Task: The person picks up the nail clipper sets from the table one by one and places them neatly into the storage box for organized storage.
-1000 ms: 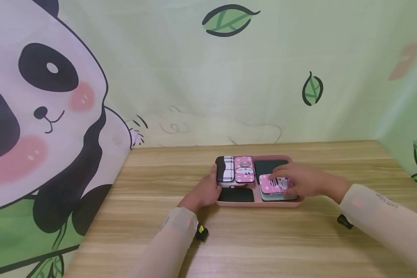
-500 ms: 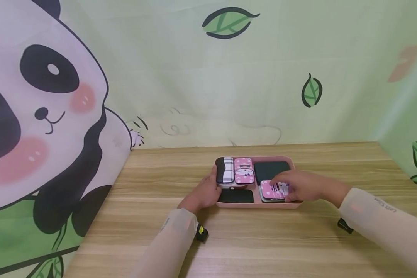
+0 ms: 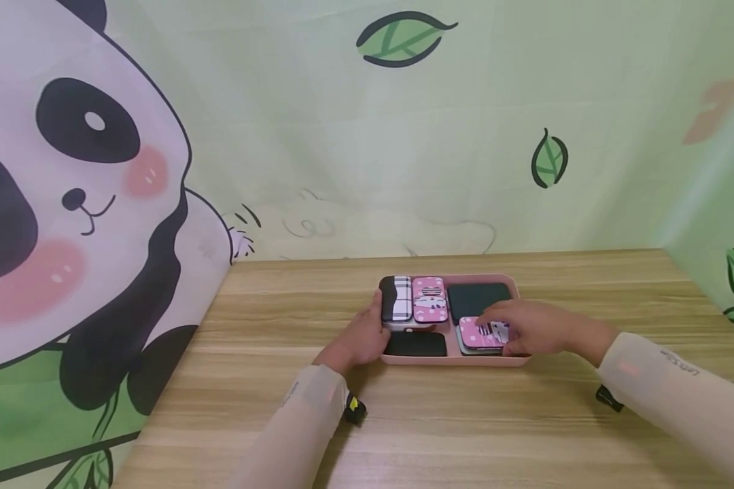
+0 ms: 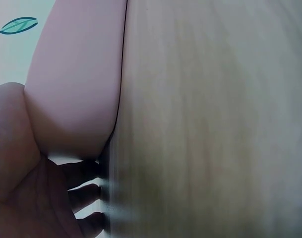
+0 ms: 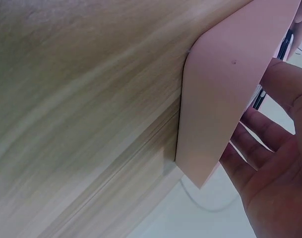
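Observation:
A pink tray (image 3: 452, 360) holds several small flat cases. My left hand (image 3: 362, 336) grips its left end; in the left wrist view the tray's end wall (image 4: 79, 79) lies against the palm with fingers near the tabletop. My right hand (image 3: 535, 327) pinches a small pink polka-dot case (image 3: 480, 333) with a cartoon figure. This case lies over a pale grey-blue one (image 3: 463, 347) in the tray's front right part. In the right wrist view, the thumb (image 5: 284, 84) and fingers reach over the tray wall (image 5: 225, 84), which hides most of the cases.
Inside the tray are a black-and-white checked case (image 3: 396, 299), a second pink case (image 3: 430, 300), a black case (image 3: 416, 344) and a larger dark square (image 3: 477, 299). The wooden table (image 3: 281, 299) meets a printed panda backdrop (image 3: 318, 136) behind.
My right hand has lowered the pink case toward the tray's front, so it sits closer over the pale case. The left hand stays at the tray's left end.

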Demonstrator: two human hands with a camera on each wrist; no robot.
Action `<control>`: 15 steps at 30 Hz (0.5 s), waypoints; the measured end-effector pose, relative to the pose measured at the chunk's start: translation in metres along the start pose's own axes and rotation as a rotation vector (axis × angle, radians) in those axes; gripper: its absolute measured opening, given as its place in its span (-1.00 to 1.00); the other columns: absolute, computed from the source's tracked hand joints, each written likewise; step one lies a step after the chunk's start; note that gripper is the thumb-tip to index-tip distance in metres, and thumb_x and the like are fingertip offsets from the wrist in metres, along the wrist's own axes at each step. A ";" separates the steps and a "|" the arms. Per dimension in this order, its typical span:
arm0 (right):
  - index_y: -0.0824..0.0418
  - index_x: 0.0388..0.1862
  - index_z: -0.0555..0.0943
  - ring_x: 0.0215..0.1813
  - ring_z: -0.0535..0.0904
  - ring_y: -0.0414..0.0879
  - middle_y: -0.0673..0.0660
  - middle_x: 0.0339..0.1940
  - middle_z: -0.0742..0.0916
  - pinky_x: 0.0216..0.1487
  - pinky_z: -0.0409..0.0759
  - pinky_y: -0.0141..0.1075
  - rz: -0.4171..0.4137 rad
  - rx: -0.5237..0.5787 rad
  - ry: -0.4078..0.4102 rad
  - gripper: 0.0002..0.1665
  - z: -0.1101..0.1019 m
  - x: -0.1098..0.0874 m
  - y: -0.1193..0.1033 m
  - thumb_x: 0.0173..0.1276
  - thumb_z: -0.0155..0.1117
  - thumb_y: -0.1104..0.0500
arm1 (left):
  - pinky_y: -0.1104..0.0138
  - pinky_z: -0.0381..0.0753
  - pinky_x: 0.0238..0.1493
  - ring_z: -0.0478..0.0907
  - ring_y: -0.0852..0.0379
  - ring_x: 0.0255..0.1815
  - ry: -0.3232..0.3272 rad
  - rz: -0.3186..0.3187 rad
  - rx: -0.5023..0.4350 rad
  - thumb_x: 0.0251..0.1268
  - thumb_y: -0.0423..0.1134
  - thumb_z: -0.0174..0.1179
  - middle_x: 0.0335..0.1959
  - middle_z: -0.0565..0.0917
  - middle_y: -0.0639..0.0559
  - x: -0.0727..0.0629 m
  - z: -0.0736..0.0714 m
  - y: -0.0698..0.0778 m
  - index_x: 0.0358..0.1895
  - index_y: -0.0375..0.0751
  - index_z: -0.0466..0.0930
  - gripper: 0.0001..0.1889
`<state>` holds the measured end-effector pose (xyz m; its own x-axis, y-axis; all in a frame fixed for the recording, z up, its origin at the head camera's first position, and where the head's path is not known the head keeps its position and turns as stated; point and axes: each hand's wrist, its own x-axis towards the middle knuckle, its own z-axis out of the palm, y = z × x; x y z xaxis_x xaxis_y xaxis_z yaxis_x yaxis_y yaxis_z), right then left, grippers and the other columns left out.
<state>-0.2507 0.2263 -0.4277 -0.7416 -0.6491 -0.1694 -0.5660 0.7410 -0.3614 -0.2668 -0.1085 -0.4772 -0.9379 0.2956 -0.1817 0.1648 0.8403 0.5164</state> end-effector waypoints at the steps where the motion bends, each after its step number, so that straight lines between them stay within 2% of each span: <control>1: -0.05 0.32 0.55 0.27 0.54 0.12 0.15 0.34 0.59 0.25 0.54 0.12 -0.005 -0.005 0.002 -0.36 0.000 0.000 0.001 0.24 0.48 0.10 | 0.10 0.10 0.56 0.10 -0.06 0.60 0.003 0.006 -0.005 0.54 -0.11 -0.15 0.63 0.08 -0.14 0.000 0.000 0.000 0.64 -0.14 -0.40 -0.20; 6: -0.05 0.31 0.56 0.26 0.54 0.13 0.16 0.33 0.59 0.24 0.56 0.10 -0.015 -0.011 0.005 -0.35 0.002 0.002 0.003 0.22 0.49 0.08 | 0.11 0.08 0.57 0.09 -0.01 0.60 -0.001 0.013 -0.052 0.52 -0.14 -0.12 0.64 0.03 -0.14 0.001 0.000 -0.003 0.64 -0.13 -0.40 -0.19; 11: -0.04 0.33 0.56 0.27 0.54 0.12 0.17 0.35 0.57 0.25 0.55 0.10 0.003 -0.020 -0.002 -0.36 0.005 0.003 0.004 0.24 0.46 0.06 | 0.11 0.06 0.57 0.06 -0.01 0.61 -0.015 0.014 -0.059 0.52 -0.11 -0.12 0.65 0.00 -0.13 0.001 0.001 -0.005 0.63 -0.14 -0.41 -0.18; 15: -0.02 0.32 0.57 0.20 0.57 0.07 0.17 0.34 0.58 0.20 0.59 0.06 0.007 -0.044 0.009 -0.40 0.005 0.003 0.004 0.28 0.43 0.06 | 0.11 0.07 0.57 0.09 -0.01 0.59 -0.017 0.030 -0.078 0.50 -0.12 -0.10 0.64 0.01 -0.15 0.001 -0.001 -0.005 0.63 -0.17 -0.40 -0.17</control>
<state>-0.2537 0.2267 -0.4343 -0.7488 -0.6422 -0.1636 -0.5757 0.7527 -0.3194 -0.2691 -0.1126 -0.4792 -0.9275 0.3283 -0.1788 0.1680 0.7934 0.5851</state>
